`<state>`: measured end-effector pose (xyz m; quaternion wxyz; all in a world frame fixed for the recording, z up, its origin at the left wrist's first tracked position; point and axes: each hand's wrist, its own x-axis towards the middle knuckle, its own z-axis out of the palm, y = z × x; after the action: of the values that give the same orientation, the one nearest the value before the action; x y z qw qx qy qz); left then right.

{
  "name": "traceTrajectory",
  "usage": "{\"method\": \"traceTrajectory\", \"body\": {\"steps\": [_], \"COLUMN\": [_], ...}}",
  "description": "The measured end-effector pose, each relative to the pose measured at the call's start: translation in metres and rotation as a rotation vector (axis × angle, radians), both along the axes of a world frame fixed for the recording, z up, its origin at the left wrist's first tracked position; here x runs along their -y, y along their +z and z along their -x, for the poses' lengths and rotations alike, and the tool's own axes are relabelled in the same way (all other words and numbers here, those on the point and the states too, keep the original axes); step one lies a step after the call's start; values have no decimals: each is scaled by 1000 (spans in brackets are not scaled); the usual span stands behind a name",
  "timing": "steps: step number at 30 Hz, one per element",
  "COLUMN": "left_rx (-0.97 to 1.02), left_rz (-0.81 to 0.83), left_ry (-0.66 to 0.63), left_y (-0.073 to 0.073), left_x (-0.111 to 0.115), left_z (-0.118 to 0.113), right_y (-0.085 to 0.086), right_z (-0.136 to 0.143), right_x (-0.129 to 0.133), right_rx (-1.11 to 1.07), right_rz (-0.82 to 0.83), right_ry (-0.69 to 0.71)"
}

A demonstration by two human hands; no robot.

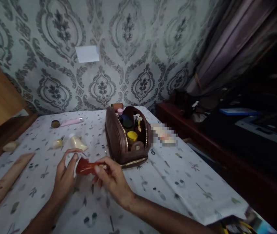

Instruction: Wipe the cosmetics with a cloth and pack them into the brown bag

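Over the patterned white cloth, my right hand (112,180) is closed on the narrow end of an orange-red bottle (86,167), which lies nearly level. My left hand (66,170) holds a white cloth or tissue (70,159) against the bottle's wide end. Just beyond my right hand stands a brown zippered bag (115,138), open at the top. Inside it are a yellow-lidded jar (132,136), a pink cap (120,111) and several other containers. A cream-coloured tube (78,142) lies behind my left hand, with a small yellowish jar (58,143) to its left.
A pink tube (70,122) and a dark round lid (55,123) lie at the back left. A long beige packet (9,180) is at the left. Right of the bag lies a blurred-out item (165,135). A dark red wooden ledge (170,115) runs along the right.
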<state>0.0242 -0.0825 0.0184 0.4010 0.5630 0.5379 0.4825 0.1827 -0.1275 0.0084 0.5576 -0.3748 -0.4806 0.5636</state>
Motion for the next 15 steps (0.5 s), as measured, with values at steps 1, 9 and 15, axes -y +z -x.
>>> {"method": "traceTrajectory", "body": {"steps": [1, 9, 15], "left_rx": [2, -353, -498], "left_rz": [36, -68, -57], "left_ry": [0, -75, -63], "left_y": [1, -27, -72], "left_x": [1, 4, 8], "left_z": [-1, -1, 17], "right_y": [6, -3, -44], "right_z": [-9, -68, -81], "right_x": [6, 37, 25], "right_rx": [58, 600, 460], "right_rz": [-30, -431, -428], "right_ry": [21, -131, -81]}}
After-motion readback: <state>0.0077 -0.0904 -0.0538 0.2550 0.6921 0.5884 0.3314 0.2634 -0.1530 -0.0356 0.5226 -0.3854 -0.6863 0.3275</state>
